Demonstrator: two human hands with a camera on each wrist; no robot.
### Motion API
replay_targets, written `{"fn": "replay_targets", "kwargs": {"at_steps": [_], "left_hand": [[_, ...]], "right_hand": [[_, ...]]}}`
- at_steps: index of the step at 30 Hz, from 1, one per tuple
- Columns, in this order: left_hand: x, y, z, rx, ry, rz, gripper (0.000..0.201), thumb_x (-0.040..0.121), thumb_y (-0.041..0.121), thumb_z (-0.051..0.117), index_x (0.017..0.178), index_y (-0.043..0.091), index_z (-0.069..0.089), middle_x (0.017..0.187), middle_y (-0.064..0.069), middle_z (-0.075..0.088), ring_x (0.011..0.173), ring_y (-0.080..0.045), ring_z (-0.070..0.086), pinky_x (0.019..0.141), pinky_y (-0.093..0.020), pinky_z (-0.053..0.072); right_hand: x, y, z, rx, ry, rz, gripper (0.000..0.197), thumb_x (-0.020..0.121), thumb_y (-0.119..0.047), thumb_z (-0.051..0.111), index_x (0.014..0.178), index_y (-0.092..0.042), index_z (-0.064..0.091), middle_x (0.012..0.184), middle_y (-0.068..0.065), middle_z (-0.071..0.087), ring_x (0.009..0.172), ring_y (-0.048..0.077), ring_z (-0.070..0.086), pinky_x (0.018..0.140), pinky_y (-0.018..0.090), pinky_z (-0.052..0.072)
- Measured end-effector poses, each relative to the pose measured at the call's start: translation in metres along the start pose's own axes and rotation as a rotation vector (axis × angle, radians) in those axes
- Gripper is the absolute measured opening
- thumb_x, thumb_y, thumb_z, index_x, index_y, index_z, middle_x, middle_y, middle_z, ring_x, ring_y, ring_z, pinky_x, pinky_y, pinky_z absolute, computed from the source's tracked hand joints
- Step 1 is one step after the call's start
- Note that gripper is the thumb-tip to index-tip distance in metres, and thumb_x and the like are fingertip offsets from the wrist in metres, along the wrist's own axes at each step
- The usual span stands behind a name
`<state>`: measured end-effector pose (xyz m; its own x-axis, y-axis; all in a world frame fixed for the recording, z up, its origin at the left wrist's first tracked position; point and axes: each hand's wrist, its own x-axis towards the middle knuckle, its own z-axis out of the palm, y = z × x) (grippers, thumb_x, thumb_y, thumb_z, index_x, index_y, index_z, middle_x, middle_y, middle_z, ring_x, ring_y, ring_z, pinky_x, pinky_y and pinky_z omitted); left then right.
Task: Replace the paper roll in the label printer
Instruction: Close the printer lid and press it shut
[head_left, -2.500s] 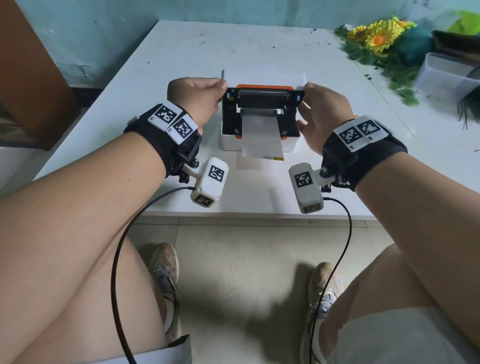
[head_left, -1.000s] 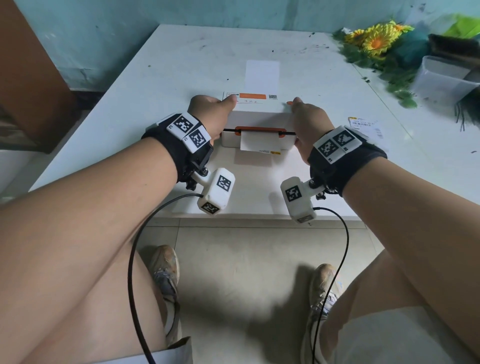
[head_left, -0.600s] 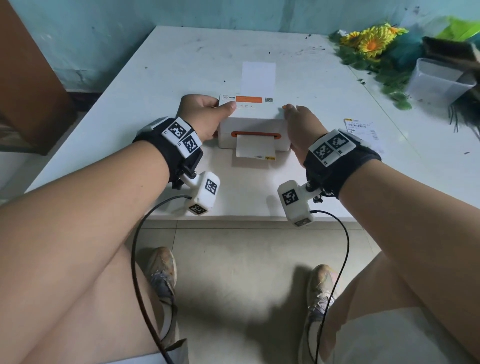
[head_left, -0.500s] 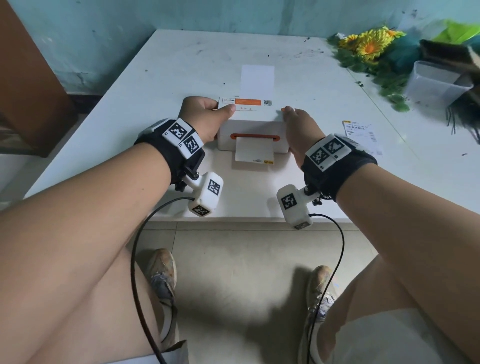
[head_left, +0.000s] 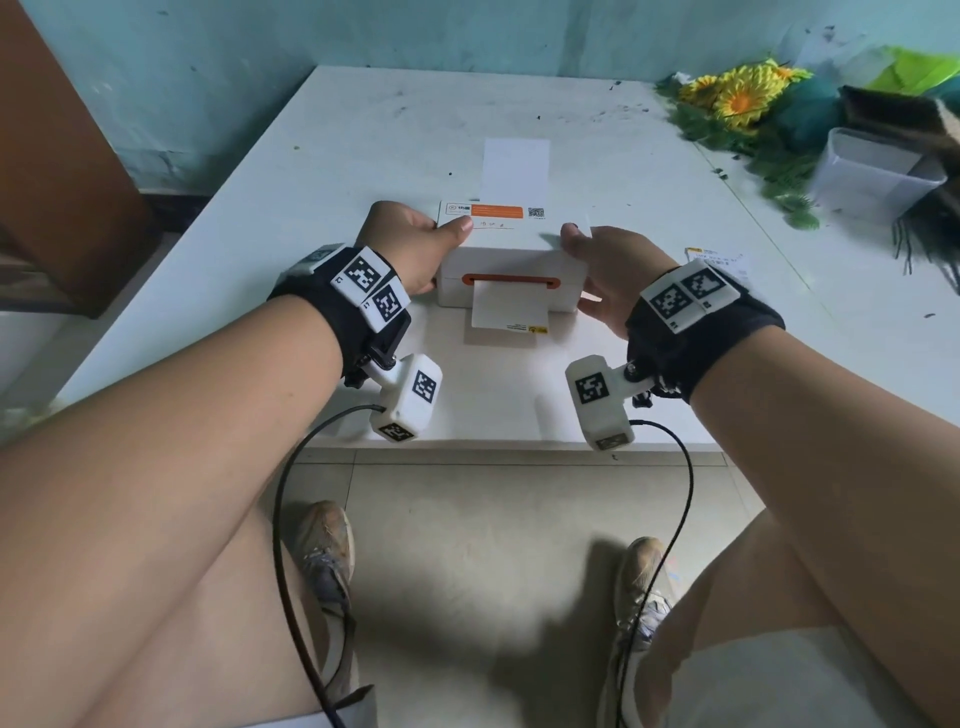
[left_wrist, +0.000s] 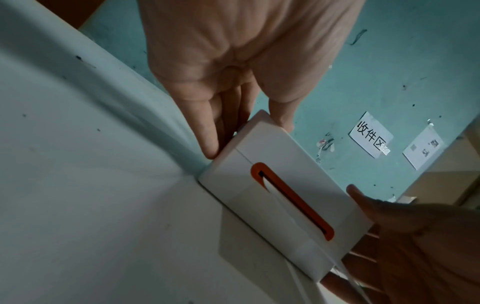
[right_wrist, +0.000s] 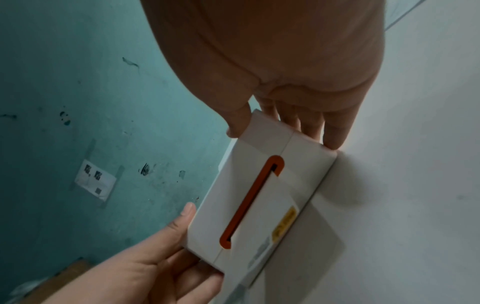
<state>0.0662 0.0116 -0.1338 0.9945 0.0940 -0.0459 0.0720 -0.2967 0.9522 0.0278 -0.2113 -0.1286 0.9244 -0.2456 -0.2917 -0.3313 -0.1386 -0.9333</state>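
The white label printer (head_left: 511, 260) stands shut on the white table (head_left: 363, 156), near its front edge. White label paper (head_left: 509, 312) hangs out of the printer's orange-rimmed slot (head_left: 511, 280), and another strip of paper (head_left: 515, 169) trails flat behind it. My left hand (head_left: 410, 249) grips the printer's left end, thumb on the lid and fingers (left_wrist: 207, 133) down the side. My right hand (head_left: 608, 275) grips the right end the same way, fingers (right_wrist: 335, 131) against the side wall. The roll inside is hidden.
Artificial sunflowers (head_left: 737, 98) and a clear plastic tub (head_left: 872, 171) crowd the table's far right. A printed label slip (head_left: 717, 257) lies just right of my right hand. A brown cabinet (head_left: 62, 182) stands to the left. Teal wall behind.
The printer's lid, open 2.5 s ago with the black inside showing, is now closed. Both hands came down from the raised lid to the printer's two ends and stay there.
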Motion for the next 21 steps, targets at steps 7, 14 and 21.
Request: {"fn": "replay_targets", "kwargs": {"at_steps": [7, 14, 21], "left_hand": [[0.001, -0.001, -0.001, -0.053, -0.019, -0.045, 0.069, 0.074, 0.048, 0.085, 0.120, 0.000, 0.069, 0.111, -0.017, 0.076, 0.098, -0.030, 0.077, 0.080, -0.048, 0.066], [0.002, -0.001, 0.001, 0.021, -0.023, 0.024, 0.042, 0.083, 0.047, 0.079, 0.098, 0.010, 0.069, 0.105, -0.025, 0.076, 0.104, -0.042, 0.074, 0.081, -0.052, 0.066], [0.002, 0.000, 0.000, 0.064, -0.056, 0.029, 0.048, 0.071, 0.057, 0.075, 0.093, 0.015, 0.066, 0.089, -0.012, 0.063, 0.089, -0.040, 0.076, 0.081, -0.056, 0.065]], "right_hand": [[-0.019, -0.007, -0.002, -0.160, 0.032, 0.140, 0.062, 0.088, -0.062, 0.072, 0.118, -0.009, 0.062, 0.111, 0.009, 0.070, 0.107, 0.027, 0.070, 0.095, 0.045, 0.062], [-0.036, -0.002, 0.011, -0.226, -0.125, 0.205, 0.024, 0.093, -0.025, 0.080, 0.108, -0.013, 0.066, 0.093, 0.007, 0.073, 0.080, 0.020, 0.069, 0.084, 0.032, 0.061], [-0.024, 0.000, 0.015, -0.286, -0.101, 0.227, 0.023, 0.096, -0.011, 0.075, 0.080, -0.010, 0.058, 0.082, 0.007, 0.067, 0.079, 0.022, 0.066, 0.111, 0.045, 0.053]]}}
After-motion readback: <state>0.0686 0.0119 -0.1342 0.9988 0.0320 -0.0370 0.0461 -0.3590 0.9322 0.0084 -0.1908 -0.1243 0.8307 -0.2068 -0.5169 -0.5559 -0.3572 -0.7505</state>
